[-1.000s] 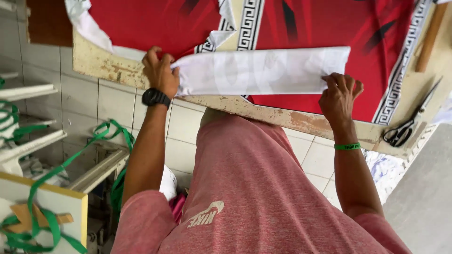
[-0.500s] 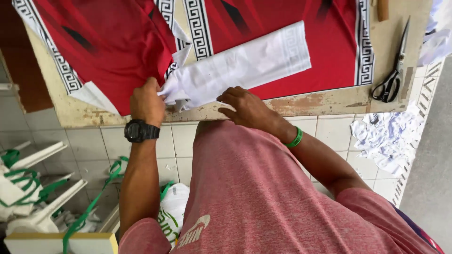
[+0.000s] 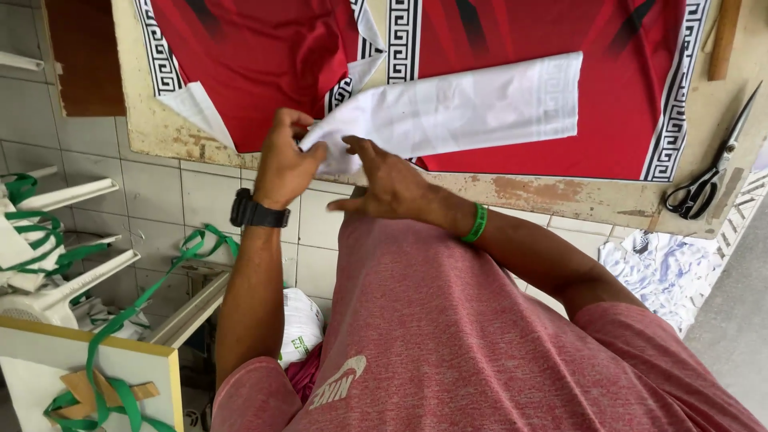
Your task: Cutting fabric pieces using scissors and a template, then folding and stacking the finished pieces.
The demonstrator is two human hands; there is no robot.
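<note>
A long white strip of cloth lies across red fabric with black-and-white patterned borders on a worn wooden table. My left hand, with a black watch on the wrist, pinches the strip's left end. My right hand, with a green band on the wrist, grips the same end just beside it, fingers curled on the cloth. Both hands are at the table's near edge.
Black-handled scissors lie at the table's right edge. A wooden stick rests at the far right. White plastic chairs with green straps stand at left. Crumpled white cloth lies on the tiled floor at right.
My right hand has moved from the strip's right end to its left end, next to my left hand. The strip's left end is now lifted and bunched between both hands.
</note>
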